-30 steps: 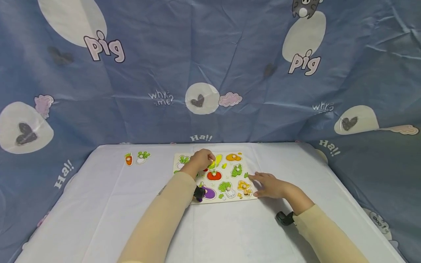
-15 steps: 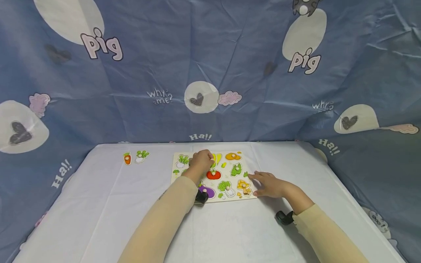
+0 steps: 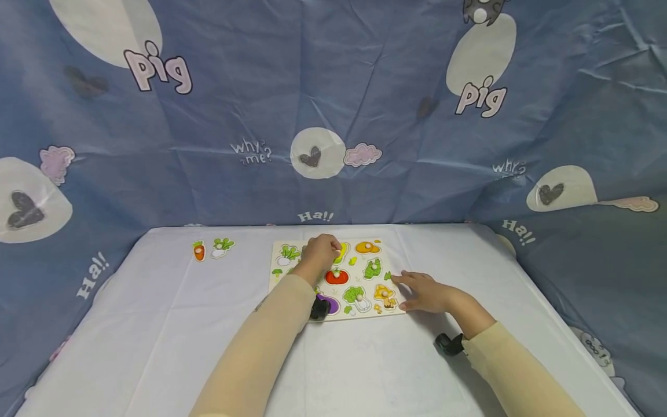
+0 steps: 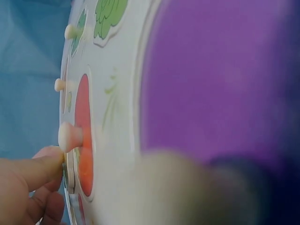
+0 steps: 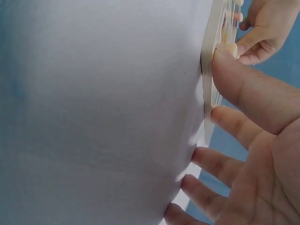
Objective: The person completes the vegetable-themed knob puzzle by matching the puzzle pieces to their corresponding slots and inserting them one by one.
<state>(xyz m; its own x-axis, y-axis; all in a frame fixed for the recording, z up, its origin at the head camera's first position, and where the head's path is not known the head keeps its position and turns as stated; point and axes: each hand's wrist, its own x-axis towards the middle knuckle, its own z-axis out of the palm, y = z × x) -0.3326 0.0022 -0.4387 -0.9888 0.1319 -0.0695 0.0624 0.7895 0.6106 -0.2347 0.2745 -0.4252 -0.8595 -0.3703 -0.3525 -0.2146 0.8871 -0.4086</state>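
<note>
A wooden vegetable puzzle board (image 3: 349, 318) with knobbed pieces lies on the table. My left hand (image 3: 319, 255) reaches over its far middle and pinches the yellow corn piece (image 3: 342, 252), partly hidden by the fingers. In the left wrist view the left hand (image 4: 33, 180) is beside the red tomato piece (image 4: 85, 136), its thumb and fingertips together. My right hand (image 3: 424, 292) is at the board's right edge, fingers spread. In the right wrist view the thumb of the right hand (image 5: 262, 136) touches the board's edge and the other fingertips rest along the board and tablecloth.
A carrot piece (image 3: 198, 251) and a white radish piece (image 3: 222, 248) lie on the white tablecloth (image 3: 156, 324) left of the board. Eggplant (image 3: 329, 304), cabbage (image 3: 357, 298) and mushroom (image 3: 385, 295) pieces sit along the board's near side. A blue patterned cloth (image 3: 417, 191) rises behind.
My left hand has shifted very slightly over the corn piece, which now sits lower under the fingers. The right hand stays at the board's edge. The whole head view has drifted slightly.
</note>
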